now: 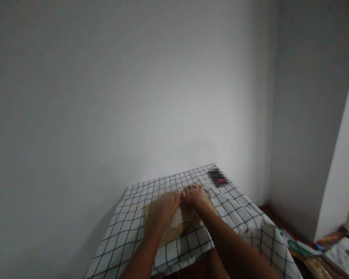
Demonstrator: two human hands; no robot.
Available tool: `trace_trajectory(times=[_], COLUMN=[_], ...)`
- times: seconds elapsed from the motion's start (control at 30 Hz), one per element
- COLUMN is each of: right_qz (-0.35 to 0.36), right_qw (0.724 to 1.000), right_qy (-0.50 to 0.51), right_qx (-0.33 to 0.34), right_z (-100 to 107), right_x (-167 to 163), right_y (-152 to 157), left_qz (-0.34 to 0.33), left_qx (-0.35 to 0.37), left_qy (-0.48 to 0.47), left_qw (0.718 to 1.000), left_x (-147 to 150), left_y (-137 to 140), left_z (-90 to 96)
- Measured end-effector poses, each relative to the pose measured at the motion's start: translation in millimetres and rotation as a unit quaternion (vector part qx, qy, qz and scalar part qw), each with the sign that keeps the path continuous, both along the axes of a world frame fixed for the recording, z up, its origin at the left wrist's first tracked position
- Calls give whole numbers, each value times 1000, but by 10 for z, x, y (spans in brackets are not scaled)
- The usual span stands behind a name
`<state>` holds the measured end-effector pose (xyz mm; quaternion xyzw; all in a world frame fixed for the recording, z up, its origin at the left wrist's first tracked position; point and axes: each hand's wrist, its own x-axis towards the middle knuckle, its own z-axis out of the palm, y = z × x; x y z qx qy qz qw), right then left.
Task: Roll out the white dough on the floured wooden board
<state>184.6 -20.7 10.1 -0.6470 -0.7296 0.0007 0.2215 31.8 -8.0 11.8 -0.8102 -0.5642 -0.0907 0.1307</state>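
Observation:
On the checked tablecloth lies a light-brown board (166, 237), with a pale, soft-looking sheet (178, 220) spread over it. The sheet could be dough or cloth; I cannot tell which. My left hand (168, 203) is over its far left part, fingers bent down on the sheet. Close beside it, my right hand (193, 193) has its fingers curled over the sheet's far edge. The two hands nearly meet at the thumbs. My palms and part of the sheet under them are hidden.
The white tablecloth (128, 224) with dark lines covers a table set against a plain wall (174, 97). A blurred-out dark and red object (217, 177) lies at the far right corner. Papers and packages (343, 254) are heaped low at the right.

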Motion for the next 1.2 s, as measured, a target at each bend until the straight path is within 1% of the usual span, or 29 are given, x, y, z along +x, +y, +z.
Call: trace_trajectory(times=[0.1, 0.27, 0.5, 0.6, 0.7, 0.87, 1.0, 1.2], right_qz=[-4, -7, -13, -9, -5, -6, -3, -10], right_qw=[1000, 999, 1000, 1000, 999, 998, 998, 997], right_qy=[2, 20, 25, 24, 28, 19, 10, 5], right_qx=[4, 32, 12, 6, 19, 55, 60, 70], right_z=[-22, -101, -110, -129, -177, -274, -338, -403], right_x=[-6, -3, 2, 8, 14, 10, -4, -18], right_y=[-47, -119, -286, -340, -396, -526, -615, -709], left_qz=[7, 15, 27, 19, 15, 16, 11, 5], left_qx=[19, 36, 42, 62, 79, 80, 81, 109], left_qy=[-16, -37, -22, -24, -17, -6, -6, -15], left_qw=[1000, 999, 999, 998, 997, 997, 997, 994], left_x=[-10, 1, 12, -11, -36, -63, -82, -116], left_y=[-45, -163, -417, -508, -587, -692, -756, -829], left_z=[-26, -26, 18, -23, -79, -158, -214, -313])
